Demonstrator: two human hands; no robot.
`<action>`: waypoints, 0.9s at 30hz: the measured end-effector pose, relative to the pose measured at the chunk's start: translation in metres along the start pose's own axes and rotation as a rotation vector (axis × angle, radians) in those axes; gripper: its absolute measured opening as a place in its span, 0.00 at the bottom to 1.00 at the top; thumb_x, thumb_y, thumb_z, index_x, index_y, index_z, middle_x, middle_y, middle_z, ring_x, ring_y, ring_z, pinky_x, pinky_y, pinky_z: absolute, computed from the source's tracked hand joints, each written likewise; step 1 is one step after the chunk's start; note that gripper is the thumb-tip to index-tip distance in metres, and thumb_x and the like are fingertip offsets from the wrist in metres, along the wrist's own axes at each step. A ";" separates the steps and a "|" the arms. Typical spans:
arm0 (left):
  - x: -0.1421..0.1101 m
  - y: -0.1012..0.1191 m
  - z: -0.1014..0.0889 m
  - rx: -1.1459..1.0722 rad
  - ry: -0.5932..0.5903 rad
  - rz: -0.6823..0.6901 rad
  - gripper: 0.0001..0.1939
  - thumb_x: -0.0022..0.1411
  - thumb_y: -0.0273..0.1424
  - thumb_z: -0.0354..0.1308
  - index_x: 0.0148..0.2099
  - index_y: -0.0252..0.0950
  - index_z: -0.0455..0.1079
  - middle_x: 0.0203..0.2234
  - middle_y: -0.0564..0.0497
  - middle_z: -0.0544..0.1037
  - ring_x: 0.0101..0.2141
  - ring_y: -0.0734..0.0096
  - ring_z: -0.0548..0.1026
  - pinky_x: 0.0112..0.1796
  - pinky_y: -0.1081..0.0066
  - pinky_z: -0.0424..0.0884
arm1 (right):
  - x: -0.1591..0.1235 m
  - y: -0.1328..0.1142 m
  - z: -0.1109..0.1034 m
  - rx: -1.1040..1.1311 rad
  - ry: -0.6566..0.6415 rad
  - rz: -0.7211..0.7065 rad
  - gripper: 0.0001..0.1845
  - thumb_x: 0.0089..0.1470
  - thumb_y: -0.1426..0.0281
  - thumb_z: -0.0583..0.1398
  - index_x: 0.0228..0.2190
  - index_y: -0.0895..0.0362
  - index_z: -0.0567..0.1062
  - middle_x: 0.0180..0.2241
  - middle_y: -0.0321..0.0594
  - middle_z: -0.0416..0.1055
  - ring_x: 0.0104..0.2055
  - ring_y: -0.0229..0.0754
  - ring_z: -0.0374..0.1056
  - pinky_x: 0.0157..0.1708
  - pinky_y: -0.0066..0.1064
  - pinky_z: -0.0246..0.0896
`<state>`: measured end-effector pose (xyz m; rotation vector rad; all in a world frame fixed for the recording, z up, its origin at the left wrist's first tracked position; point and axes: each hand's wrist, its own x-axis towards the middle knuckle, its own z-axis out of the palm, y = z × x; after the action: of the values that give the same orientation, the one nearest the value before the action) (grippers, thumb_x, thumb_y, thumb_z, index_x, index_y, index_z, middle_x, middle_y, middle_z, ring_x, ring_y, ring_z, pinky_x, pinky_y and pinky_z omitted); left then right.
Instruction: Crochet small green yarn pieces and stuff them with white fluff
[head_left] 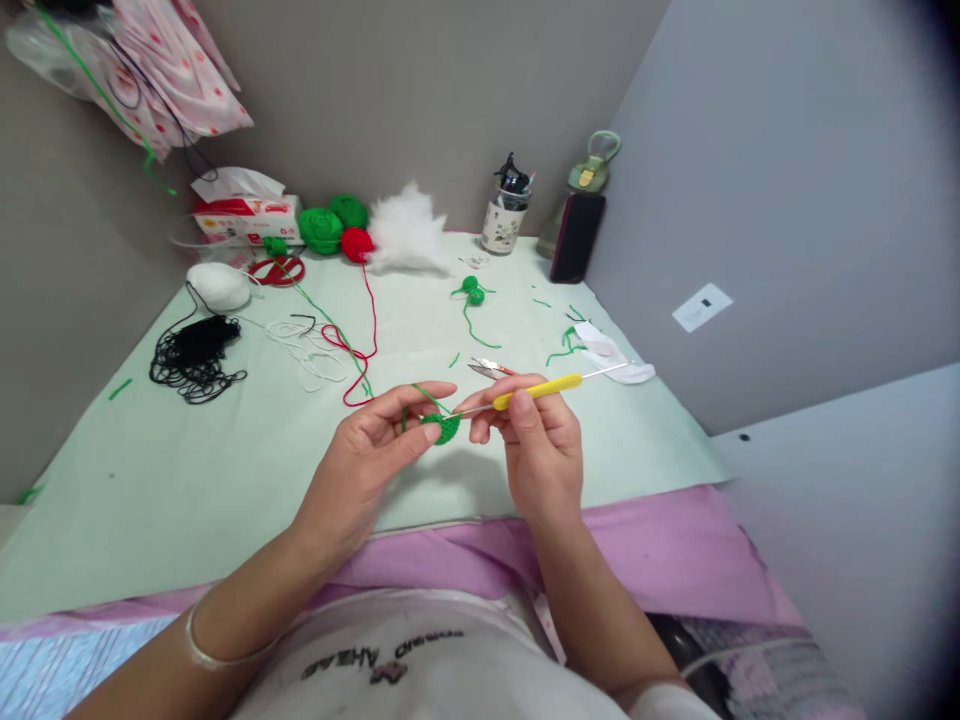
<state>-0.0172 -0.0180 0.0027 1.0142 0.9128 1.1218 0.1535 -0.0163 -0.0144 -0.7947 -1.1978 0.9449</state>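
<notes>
Between thumb and fingers, my left hand [375, 440] pinches a small round green crochet piece [444, 429]. A strand of green yarn [431, 397] passes over its raised index finger. My right hand [544, 440] is closed around the yellow handle of a crochet hook [540, 391]. The hook's thin metal shaft points left, and its tip meets the top edge of the green piece; whether it sits inside a stitch is too small to tell. Just behind my right fingers lies a pair of small scissors [487, 369], partly hidden by that hand.
Along the back stand a tissue box [251, 220], green yarn balls [321, 230], a red yarn ball [358, 245], white stuffing [409, 230], a pen jar [504, 220] and a phone [577, 238] against a bottle [589, 175]. Black yarn [196, 358] lies left. Walls border the table [225, 470].
</notes>
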 end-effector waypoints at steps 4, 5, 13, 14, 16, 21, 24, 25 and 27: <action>0.000 -0.003 -0.003 0.084 0.027 0.056 0.12 0.63 0.32 0.70 0.49 0.48 0.85 0.35 0.53 0.77 0.35 0.69 0.68 0.39 0.71 0.65 | -0.008 -0.005 0.001 -0.161 -0.012 -0.149 0.11 0.72 0.67 0.56 0.41 0.52 0.80 0.37 0.39 0.82 0.31 0.38 0.76 0.33 0.34 0.75; 0.000 -0.004 -0.003 0.107 0.034 0.076 0.12 0.64 0.32 0.70 0.49 0.48 0.85 0.34 0.53 0.76 0.35 0.69 0.68 0.40 0.71 0.65 | -0.010 -0.006 0.001 -0.228 -0.023 -0.203 0.12 0.72 0.69 0.56 0.42 0.52 0.80 0.39 0.39 0.82 0.32 0.38 0.77 0.34 0.33 0.75; -0.001 -0.003 0.002 0.071 0.121 0.102 0.17 0.61 0.31 0.73 0.53 0.47 0.84 0.35 0.54 0.76 0.34 0.72 0.68 0.39 0.72 0.68 | -0.017 0.004 0.001 -0.719 -0.127 -0.763 0.16 0.69 0.76 0.58 0.54 0.54 0.76 0.43 0.47 0.84 0.43 0.45 0.81 0.39 0.36 0.79; -0.001 -0.002 0.002 0.004 0.118 0.039 0.21 0.59 0.32 0.74 0.55 0.47 0.83 0.34 0.55 0.74 0.32 0.73 0.68 0.36 0.73 0.67 | -0.017 0.006 0.001 -0.753 -0.136 -0.787 0.16 0.68 0.77 0.59 0.54 0.54 0.76 0.45 0.48 0.84 0.44 0.45 0.81 0.40 0.36 0.79; 0.001 0.000 0.003 -0.101 0.102 -0.077 0.27 0.56 0.33 0.76 0.58 0.45 0.81 0.32 0.55 0.72 0.31 0.74 0.67 0.32 0.74 0.65 | -0.017 0.006 0.001 -0.721 -0.150 -0.750 0.16 0.68 0.78 0.59 0.53 0.54 0.77 0.46 0.48 0.84 0.45 0.44 0.81 0.41 0.36 0.79; 0.003 -0.004 0.000 -0.058 0.055 -0.040 0.22 0.59 0.34 0.75 0.56 0.45 0.82 0.37 0.53 0.76 0.37 0.73 0.70 0.38 0.75 0.67 | -0.011 0.003 -0.001 -0.375 -0.103 -0.525 0.14 0.70 0.76 0.57 0.51 0.53 0.79 0.42 0.44 0.83 0.43 0.44 0.80 0.40 0.38 0.78; 0.002 -0.008 -0.004 0.019 0.033 0.032 0.19 0.62 0.34 0.73 0.55 0.47 0.83 0.37 0.52 0.78 0.39 0.71 0.72 0.43 0.73 0.68 | -0.009 0.001 -0.002 -0.336 -0.111 -0.481 0.13 0.70 0.76 0.57 0.49 0.54 0.80 0.41 0.43 0.83 0.43 0.44 0.80 0.40 0.37 0.78; 0.002 -0.008 -0.005 0.056 0.035 0.051 0.18 0.63 0.34 0.72 0.55 0.48 0.83 0.37 0.53 0.78 0.39 0.70 0.72 0.42 0.72 0.68 | -0.009 0.001 -0.002 -0.339 -0.118 -0.480 0.13 0.70 0.77 0.57 0.49 0.54 0.80 0.41 0.44 0.83 0.43 0.44 0.79 0.40 0.37 0.77; 0.001 -0.007 -0.006 0.150 0.057 0.091 0.16 0.63 0.34 0.71 0.54 0.47 0.83 0.36 0.53 0.78 0.36 0.72 0.71 0.40 0.72 0.68 | -0.010 -0.001 -0.002 -0.365 -0.128 -0.494 0.13 0.69 0.77 0.57 0.49 0.55 0.79 0.41 0.45 0.83 0.43 0.44 0.79 0.40 0.37 0.77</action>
<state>-0.0206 -0.0172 -0.0060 1.1606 1.0164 1.1767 0.1546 -0.0256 -0.0177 -0.6790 -1.6124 0.3780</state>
